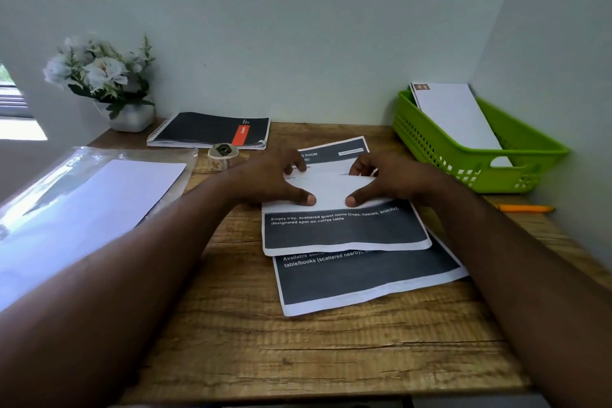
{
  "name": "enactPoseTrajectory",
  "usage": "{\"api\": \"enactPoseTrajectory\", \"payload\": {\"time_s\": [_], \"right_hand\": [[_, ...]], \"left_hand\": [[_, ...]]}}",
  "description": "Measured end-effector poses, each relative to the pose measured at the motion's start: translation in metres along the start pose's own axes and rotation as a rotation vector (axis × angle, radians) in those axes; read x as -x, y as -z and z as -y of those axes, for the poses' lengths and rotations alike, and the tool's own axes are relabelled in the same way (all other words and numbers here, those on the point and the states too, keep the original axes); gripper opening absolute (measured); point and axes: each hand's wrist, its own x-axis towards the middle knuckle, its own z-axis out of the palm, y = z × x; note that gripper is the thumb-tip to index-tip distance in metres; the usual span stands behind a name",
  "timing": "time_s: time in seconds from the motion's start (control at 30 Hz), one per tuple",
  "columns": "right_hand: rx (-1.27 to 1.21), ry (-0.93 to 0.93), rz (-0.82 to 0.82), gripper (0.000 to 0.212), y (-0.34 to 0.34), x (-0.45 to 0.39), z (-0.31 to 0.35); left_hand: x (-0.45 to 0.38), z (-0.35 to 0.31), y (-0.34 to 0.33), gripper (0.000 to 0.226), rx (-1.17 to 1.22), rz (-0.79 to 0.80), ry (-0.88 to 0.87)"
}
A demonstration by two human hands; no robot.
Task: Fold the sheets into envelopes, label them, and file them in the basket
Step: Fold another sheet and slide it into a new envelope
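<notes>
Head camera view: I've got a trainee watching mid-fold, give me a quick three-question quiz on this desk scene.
1. True or false: both the left hand and the right hand are on the top printed sheet.
2. What lies in the green basket? A) white envelopes B) the notebook C) nothing
3. What colour is the pen at the wooden desk's right edge?

Key: 1 true. 2 A, the white envelopes lean inside it. 3 orange.
</notes>
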Motion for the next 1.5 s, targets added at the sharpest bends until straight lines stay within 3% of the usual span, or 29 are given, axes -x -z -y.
{"api": "enactPoseTrajectory", "payload": {"time_s": [0.07,0.13,0.23,0.33,0.4,0.53,0.63,0.73,0.8,0.87,0.97,1.07,1.23,1.5], "right_hand": [[-0.043,0.030,-0.024,0.053,0.002,0.002,0.000],[-0.105,0.082,-0.079,0.057,0.003,0.002,0.000],[-0.209,0.206,-0.245,0.050,0.003,0.003,0.004],[0.001,0.392,-0.530,0.039,0.000,0.001,0.007],[0.188,0.437,-0.614,0.038,0.001,0.000,0.006],[0.386,0.417,-0.612,0.026,0.000,-0.002,-0.003],[0.330,0.446,-0.524,0.013,0.002,-0.004,-0.007],[0.270,0.470,-0.306,0.013,0.003,-0.004,-0.007],[0.215,0.345,-0.118,0.016,0.002,-0.001,-0.003],[0.100,0.240,-0.041,0.018,0.000,0.001,0.000],[0.051,0.234,-0.089,0.009,-0.004,-0.002,0.000],[0.154,0.246,-0.153,0.008,-0.014,-0.007,0.004],[0.386,0.263,-0.239,0.029,-0.036,-0.019,0.011],[0.412,0.201,-0.237,0.034,-0.042,-0.023,0.013]], "left_hand": [[0.002,-0.001,0.000,0.068,0.019,-0.014,-0.029],[0.004,-0.005,-0.001,0.060,0.048,-0.047,-0.065],[0.004,-0.009,0.002,0.047,0.073,-0.298,-0.131],[0.008,-0.011,0.005,0.030,-0.020,-0.584,-0.224],[0.011,-0.013,0.004,0.023,-0.150,-0.656,-0.302],[0.009,-0.014,-0.005,0.026,-0.323,-0.562,-0.332],[0.006,-0.015,-0.010,0.027,-0.331,-0.472,-0.319],[0.006,-0.015,-0.014,0.031,-0.323,-0.304,-0.267],[0.007,-0.017,-0.017,0.029,-0.281,-0.190,-0.224],[0.009,-0.019,-0.016,0.029,-0.231,-0.131,-0.176],[0.009,-0.024,-0.018,0.027,-0.192,-0.084,-0.123],[0.005,-0.025,-0.030,0.033,-0.289,-0.115,-0.122],[-0.007,-0.028,-0.039,0.046,-0.410,-0.116,-0.070],[-0.012,-0.026,-0.039,0.051,-0.432,-0.088,-0.041]]}}
